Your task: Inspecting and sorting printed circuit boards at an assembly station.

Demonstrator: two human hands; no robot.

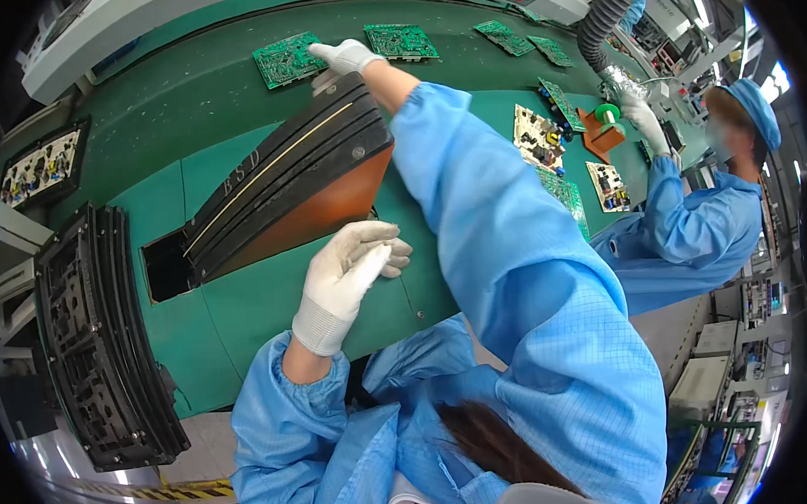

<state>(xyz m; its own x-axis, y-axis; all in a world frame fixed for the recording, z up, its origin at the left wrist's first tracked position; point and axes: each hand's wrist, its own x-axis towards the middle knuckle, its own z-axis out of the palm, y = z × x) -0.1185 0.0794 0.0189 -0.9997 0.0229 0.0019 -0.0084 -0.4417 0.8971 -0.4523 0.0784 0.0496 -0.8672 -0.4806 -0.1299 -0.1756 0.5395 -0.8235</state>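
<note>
In its white glove, my right hand [349, 58] reaches far across and grips the right edge of a green circuit board [286, 61] at the back. My left hand [350, 278], also gloved in white, hovers with loosely bent fingers and nothing in it. Between the hands a black fixture block [281, 172] with an orange side stands tilted out of a dark rectangular opening [167, 267] in the bench. My right forearm passes close by the fixture's upper right end.
More green circuit boards [402, 41] lie along the belt. At the left are stacked black frames [102, 341] and a loaded fixture [45, 167]. A co-worker [693, 200] sits at the right near a solder reel stand [603, 130], boards [538, 139] and a ribbed duct [605, 13].
</note>
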